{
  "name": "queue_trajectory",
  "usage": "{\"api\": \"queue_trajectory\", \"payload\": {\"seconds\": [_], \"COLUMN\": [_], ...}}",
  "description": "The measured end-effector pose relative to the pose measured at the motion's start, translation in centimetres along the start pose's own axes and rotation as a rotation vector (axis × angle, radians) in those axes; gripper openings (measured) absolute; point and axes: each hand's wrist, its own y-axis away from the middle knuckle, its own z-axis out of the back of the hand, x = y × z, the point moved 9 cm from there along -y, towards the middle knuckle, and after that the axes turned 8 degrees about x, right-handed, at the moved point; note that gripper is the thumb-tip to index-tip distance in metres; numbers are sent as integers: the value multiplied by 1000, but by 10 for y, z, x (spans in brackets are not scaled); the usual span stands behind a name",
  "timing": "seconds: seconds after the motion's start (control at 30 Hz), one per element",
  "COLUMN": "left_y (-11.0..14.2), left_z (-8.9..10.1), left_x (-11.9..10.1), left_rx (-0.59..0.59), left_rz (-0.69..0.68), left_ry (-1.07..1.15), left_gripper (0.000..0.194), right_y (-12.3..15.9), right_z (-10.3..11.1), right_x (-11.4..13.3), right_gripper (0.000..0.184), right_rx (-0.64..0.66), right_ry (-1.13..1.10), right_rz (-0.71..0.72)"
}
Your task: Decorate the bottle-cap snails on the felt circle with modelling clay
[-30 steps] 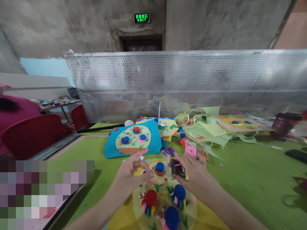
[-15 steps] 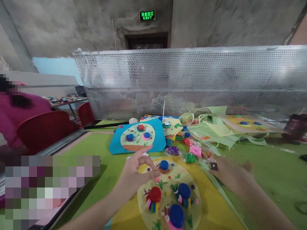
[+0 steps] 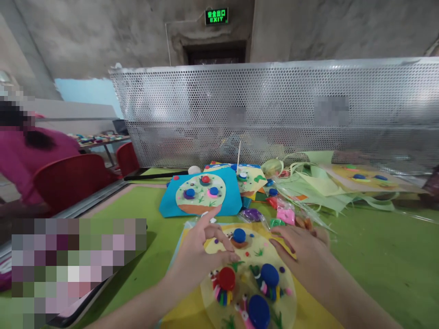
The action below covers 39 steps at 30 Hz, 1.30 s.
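Observation:
My left hand point(image 3: 207, 251) hovers over the left side of a yellow sheet point(image 3: 185, 278) with a cream oval point(image 3: 254, 281). Its forefinger points up while the thumb and another finger come together; whatever is between them is too small to make out. My right hand point(image 3: 303, 249) is above the sheet's upper right, thumb and forefinger slightly apart, with nothing visible between them. Clay snails decorate the oval: one with a red disc shell point(image 3: 227, 278), others with blue disc shells point(image 3: 259, 311). Small green clay grass tufts point(image 3: 259, 252) and coloured dots lie around them.
Beyond the sheet stands a blue card point(image 3: 168, 203) with clay snails. Bagged purple clay point(image 3: 252, 214) and pink clay point(image 3: 286, 215) lie near my right hand. Green paper strips point(image 3: 315, 180) and a perforated metal screen point(image 3: 281, 109) are behind. A person in pink point(image 3: 51, 160) sits left.
My right hand has moved left, from beside the bagged clay to over the oval's upper right. My left hand stays over the sheet. The whole view has shifted slightly.

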Motion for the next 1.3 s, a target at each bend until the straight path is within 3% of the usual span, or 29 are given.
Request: {"api": "queue_trajectory", "payload": {"seconds": [0.1,0.17,0.23,0.37,0.5,0.63,0.8,0.97,1.13,1.3], "left_y": [-1,0,1,9,19,25,34,42,42,47], "left_z": [-5,-11,-17,-32,-44,-45,-50,-58,-64,-71], "left_x": [-1,-1,-1,-5,-4,1,-12,-25,-22,-29], "left_rx": [53,100,132,194,251,232,296,332,326,296], "left_rz": [7,10,0,-59,-92,-78,-207,-406,-397,-464], "left_ry": [-12,27,121,177,134,117,-152,-453,-645,-744], "left_gripper": [50,38,46,63,67,63,55,65,79,87], "right_y": [5,8,12,15,15,14,14,11,11,12], "right_z": [2,4,7,5,-1,1,4,7,12,11], "right_x": [17,30,41,51,51,48,52,44,51,58], "right_gripper": [19,15,8,23,24,21,20,25,22,16], "right_rx": [12,41,63,98,116,101,53,-37,-41,-42], "right_ry": [-70,-116,-164,-257,-269,-277,-267,-215,-182,-176], "right_rz": [94,172,234,253,233,234,242,208,353,327]}}
